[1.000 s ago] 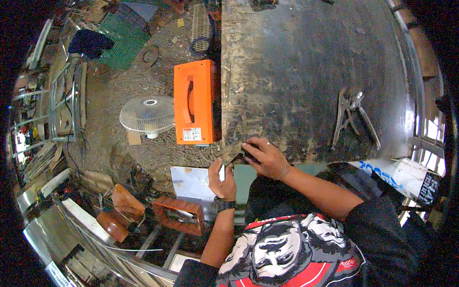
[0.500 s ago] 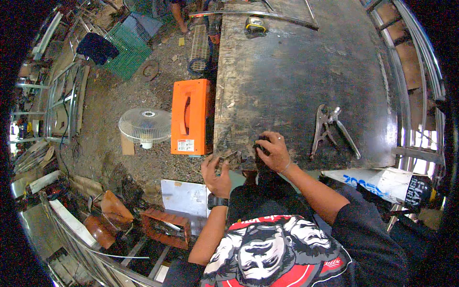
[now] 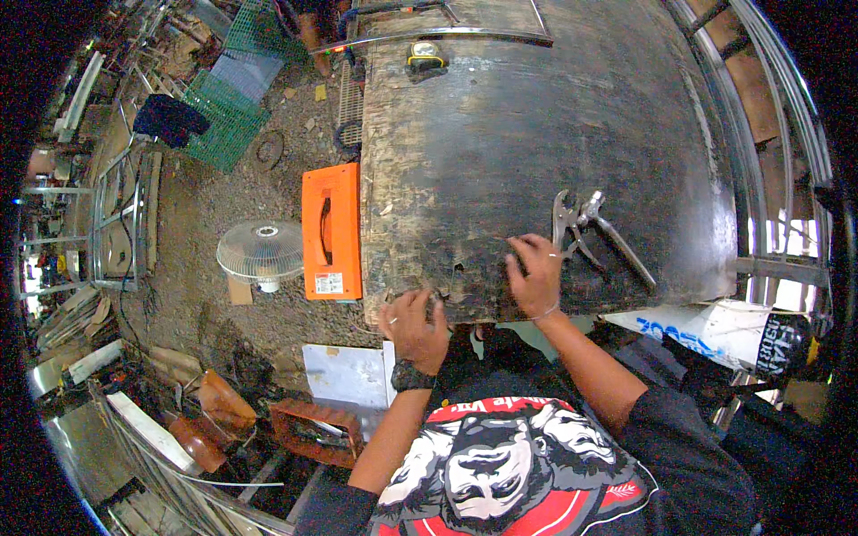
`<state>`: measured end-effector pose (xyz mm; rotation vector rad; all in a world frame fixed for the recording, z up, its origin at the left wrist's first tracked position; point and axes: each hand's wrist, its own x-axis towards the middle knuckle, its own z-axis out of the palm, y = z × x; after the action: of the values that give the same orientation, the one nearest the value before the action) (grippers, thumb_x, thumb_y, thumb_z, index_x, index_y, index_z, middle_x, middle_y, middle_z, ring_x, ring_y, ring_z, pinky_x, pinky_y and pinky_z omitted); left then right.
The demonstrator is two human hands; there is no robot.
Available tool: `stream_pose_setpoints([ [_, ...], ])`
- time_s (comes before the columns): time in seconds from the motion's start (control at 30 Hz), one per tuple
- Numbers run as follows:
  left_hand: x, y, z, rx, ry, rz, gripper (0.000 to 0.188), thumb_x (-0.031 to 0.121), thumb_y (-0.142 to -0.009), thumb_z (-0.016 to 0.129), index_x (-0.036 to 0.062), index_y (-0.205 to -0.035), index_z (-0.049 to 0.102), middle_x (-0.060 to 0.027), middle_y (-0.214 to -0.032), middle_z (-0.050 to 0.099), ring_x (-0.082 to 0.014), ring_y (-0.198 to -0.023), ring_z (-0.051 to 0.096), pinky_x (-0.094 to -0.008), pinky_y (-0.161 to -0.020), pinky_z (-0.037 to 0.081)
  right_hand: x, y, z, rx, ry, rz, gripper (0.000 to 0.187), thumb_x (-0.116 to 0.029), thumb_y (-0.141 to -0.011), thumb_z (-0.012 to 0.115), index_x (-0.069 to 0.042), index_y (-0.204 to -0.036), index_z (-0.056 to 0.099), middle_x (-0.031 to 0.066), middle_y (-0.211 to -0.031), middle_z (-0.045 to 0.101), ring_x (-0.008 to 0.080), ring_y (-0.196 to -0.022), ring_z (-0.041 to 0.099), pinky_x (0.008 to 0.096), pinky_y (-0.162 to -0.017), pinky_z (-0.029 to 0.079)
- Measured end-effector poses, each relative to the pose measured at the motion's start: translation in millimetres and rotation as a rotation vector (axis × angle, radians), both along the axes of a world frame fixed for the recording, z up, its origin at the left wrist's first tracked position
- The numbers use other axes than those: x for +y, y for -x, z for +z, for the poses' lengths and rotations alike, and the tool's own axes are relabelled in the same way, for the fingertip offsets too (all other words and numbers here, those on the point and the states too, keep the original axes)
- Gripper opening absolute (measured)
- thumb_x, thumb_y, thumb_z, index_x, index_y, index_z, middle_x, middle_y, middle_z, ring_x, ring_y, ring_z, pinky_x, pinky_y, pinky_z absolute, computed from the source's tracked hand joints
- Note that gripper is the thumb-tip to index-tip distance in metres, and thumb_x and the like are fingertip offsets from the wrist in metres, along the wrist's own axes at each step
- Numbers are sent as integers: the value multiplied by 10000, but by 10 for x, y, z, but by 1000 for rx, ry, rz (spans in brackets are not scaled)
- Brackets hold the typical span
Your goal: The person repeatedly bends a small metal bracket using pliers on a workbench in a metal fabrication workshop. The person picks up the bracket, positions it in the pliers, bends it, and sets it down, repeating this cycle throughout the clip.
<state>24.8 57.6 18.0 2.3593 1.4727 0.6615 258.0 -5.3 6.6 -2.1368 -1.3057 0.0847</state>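
Observation:
My left hand (image 3: 416, 326) rests at the near left corner of the dark wooden tabletop (image 3: 500, 179). Its fingers bend over the edge, and a small dark piece shows by the thumb tip; what they hold is mostly hidden. Further right, my right hand (image 3: 536, 275) hovers over the board with its fingers apart and nothing in them. Locking pliers (image 3: 565, 223) lie just beyond it. A hammer-like tool (image 3: 621, 237) with a metal head lies slantwise beside them. A small dark hole or spot (image 3: 458, 267) marks the wood between my hands.
An orange case (image 3: 332, 232) stands along the table's left side, with a white fan (image 3: 261, 252) beyond it. At the far end are a tape measure (image 3: 427, 58) and a metal frame (image 3: 447, 32). A white panel (image 3: 344, 373) leans below my left hand. Part of another person (image 3: 304, 31) shows far left.
The view has swung, shifting the table and tools left in the picture. My right hand has moved right across the board toward the pliers, its fingers spreading. My left hand has shifted right along the edge.

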Motion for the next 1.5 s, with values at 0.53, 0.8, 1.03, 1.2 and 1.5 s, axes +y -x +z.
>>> stream_pose_setpoints([
  [0.53, 104, -905, 353, -126, 83, 102, 188, 206, -817, 762, 98, -969, 744, -65, -832, 723, -283, -830, 669, -468, -952, 391, -381, -955, 204, 14, 838, -222, 970, -597, -664, 875, -25, -1344, 485, 237, -1337, 518, 444, -1272, 505, 588, -976, 491],
  [0.8, 16, -998, 1184, -841, 705, 150, 153, 69, -921, 725, 20, -1065, 732, -14, -850, 713, -93, -765, 630, -265, -700, 496, -536, -1044, 1183, 1421, 477, 156, 692, -224, -689, 717, 58, -1300, 559, 184, -1181, 675, 349, -1125, 658, 457, -1065, 486],
  [1.03, -12, -892, 1767, -880, 522, -14, 165, 50, -911, 720, 32, -1075, 731, -50, -947, 753, -136, -812, 675, -300, -854, 492, -639, -474, 2189, 1472, 289, 391, 507, -119, -835, 702, 24, -1309, 597, 141, -1152, 720, 260, -1090, 684, 417, -1030, 496],
  [1.2, 24, -729, 2115, -495, -216, -303, 188, 33, -861, 740, 75, -1044, 727, -68, -957, 753, -244, -859, 721, -480, -1103, 373, -776, -312, 2570, 1459, 468, 483, 457, -173, -870, 758, -9, -1282, 646, 47, -1091, 720, 148, -1014, 635, 341, -943, 482],
  [1.5, -19, -552, 2455, -949, 715, -209, 161, 37, -962, 676, 13, -1117, 710, -41, -985, 739, -108, -892, 694, -309, -889, 522, -881, -116, 2778, 1458, 448, 413, 427, -182, -859, 761, -27, -1248, 675, 18, -1097, 723, 131, -998, 636, 304, -907, 482],
])
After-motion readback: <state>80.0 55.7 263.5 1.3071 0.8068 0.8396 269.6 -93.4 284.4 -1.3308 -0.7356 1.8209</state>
